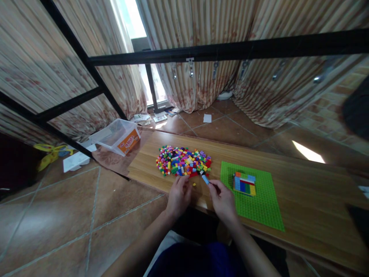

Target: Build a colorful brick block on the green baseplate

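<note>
My right hand (223,198) pinches a light blue toy brick (205,179) between thumb and fingers, just above the table's near edge. My left hand (179,195) rests at the front of the brick pile, fingers loosely bent and apart from the thumb, with no brick visible in it. Between the hands lies a small yellow brick (194,184). The heap of mixed coloured bricks (184,159) spreads beyond my left hand. To the right is a green baseplate (266,204), carrying a block of joined bricks (244,184) in blue, green, yellow, red, white and orange.
The wooden table (311,200) extends to the right. A clear plastic box (115,134) with an orange label stands at its left end. A black metal frame (201,53) crosses in front of the curtains (213,23). Papers (207,118) lie on the tiled floor.
</note>
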Action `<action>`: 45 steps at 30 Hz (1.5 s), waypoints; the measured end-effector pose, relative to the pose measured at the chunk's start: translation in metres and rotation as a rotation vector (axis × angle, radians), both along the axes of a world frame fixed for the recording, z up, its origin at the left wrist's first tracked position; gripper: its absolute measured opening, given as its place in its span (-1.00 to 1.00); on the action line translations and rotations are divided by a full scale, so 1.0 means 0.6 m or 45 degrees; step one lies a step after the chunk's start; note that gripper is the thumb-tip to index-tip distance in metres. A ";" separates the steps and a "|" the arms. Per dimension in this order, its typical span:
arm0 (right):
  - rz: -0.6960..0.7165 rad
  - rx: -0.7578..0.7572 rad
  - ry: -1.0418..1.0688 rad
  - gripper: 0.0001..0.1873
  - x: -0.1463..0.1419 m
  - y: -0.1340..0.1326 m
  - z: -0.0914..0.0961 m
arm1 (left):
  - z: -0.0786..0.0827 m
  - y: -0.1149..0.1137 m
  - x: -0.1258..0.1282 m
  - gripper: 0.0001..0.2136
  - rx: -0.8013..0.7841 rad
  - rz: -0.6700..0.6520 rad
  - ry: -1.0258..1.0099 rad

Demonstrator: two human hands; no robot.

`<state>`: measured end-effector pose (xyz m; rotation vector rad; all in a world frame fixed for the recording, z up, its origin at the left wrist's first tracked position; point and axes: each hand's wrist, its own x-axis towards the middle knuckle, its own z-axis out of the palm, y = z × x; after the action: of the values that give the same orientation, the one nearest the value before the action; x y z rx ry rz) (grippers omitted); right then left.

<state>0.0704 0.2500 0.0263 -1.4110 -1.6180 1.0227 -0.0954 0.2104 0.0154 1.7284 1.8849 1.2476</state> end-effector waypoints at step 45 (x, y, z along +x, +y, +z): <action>-0.307 0.372 -0.421 -0.54 0.140 -0.031 -0.006 | 0.027 0.105 0.194 -0.85 -0.420 -0.388 -0.901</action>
<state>0.1542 0.2315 0.0229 -1.5797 -1.6934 0.4096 0.0207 0.2731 0.0317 1.1341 1.2666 1.1405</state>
